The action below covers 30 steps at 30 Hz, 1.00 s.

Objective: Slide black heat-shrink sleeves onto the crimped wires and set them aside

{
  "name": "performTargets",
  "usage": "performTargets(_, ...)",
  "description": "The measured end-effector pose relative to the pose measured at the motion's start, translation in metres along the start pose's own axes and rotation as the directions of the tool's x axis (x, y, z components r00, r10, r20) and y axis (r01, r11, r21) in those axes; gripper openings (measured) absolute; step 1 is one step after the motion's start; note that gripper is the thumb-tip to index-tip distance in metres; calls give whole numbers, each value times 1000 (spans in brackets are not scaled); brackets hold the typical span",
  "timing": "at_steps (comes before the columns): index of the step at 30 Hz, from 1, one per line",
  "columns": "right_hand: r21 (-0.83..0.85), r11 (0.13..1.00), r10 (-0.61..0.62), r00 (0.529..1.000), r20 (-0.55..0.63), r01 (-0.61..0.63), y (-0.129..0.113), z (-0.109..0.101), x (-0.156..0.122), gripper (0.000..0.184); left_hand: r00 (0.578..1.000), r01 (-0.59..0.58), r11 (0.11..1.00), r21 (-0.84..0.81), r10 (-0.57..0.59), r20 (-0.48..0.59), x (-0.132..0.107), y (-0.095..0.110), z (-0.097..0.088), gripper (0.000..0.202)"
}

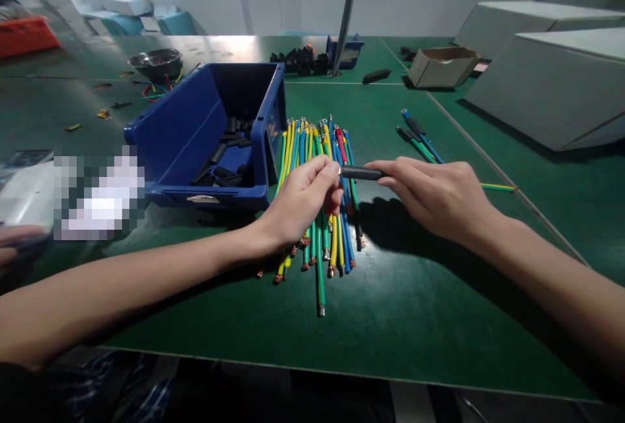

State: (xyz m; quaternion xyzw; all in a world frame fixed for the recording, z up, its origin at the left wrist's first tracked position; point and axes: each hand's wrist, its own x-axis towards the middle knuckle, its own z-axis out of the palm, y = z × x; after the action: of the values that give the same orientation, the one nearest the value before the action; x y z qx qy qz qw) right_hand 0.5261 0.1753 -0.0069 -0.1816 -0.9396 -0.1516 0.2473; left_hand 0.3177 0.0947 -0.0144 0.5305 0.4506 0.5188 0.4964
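Observation:
My left hand is closed, pinching a small metal cable lug between thumb and forefinger. Right beside it runs a black sleeve, its other end gripped by the closed fingertips of my right hand. A yellow-green wire sticks out behind my right hand; I cannot tell whether it belongs to the same cable. Under my left hand lies a bundle of cut cables in green, yellow, blue and red, with lugs at the far ends and bare copper at several near ends.
A blue bin with loose black sleeves stands left of the cables. Sleeved cables lie to the right. Farther back are a metal bowl, a cardboard box and a post. Another person's hand shows at far left.

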Motion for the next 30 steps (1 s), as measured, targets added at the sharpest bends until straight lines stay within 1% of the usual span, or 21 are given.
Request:
performTargets(5, 9, 1000, 12, 1000, 5, -12, 0, 1, 0, 33, 999, 7, 998, -55, -9, -39, 1, 1, 1, 26)
performTargets(10, -28, 1000, -5, 1000, -20, 5, -1, 1, 0, 31, 1000, -5, 1000, -11, 5, -4, 0, 0, 0, 26)
performTargets(12, -35, 999, 6, 999, -37, -7, -1, 0, 1, 33, 1000, -1, 1000, -25, 1, -3, 0, 0, 0, 25)
performTargets(15, -24, 998, 60, 996, -59, -61, 4, -4, 2, 35, 999, 11, 998, -67, -13, -37, 0, 0, 0, 25)
performTargets(18, -18, 994, 101, 991, -88, -103, 13, -6, 1, 27, 996, -21, 995, -96, 12, -91, 1, -1, -1, 25)
performTargets(21, -41, 996, 74, 990, -119, -79, 20, -5, -2, 25, 994, -39, 996, -82, 30, -105, 0, -3, -2, 25)
performTargets(24, -119, 992, 31, 997, -69, -39, 19, -4, -3, 30, 995, -26, 999, 28, 28, -91, -1, -3, -1, 26)
performTargets(25, -150, 987, 49, 998, -38, -54, 17, -3, -2, 33, 996, -21, 997, 69, 27, -89, -2, -3, -1, 26)
performTargets(27, -187, 975, 127, 992, 15, -122, 15, -3, -1, 36, 997, -19, 992, 126, 29, -77, -2, -3, -1, 26)
performTargets(30, -177, 961, 223, 974, 47, -212, 19, -5, 1, 39, 998, -17, 995, 102, 24, -64, -1, -3, -1, 26)
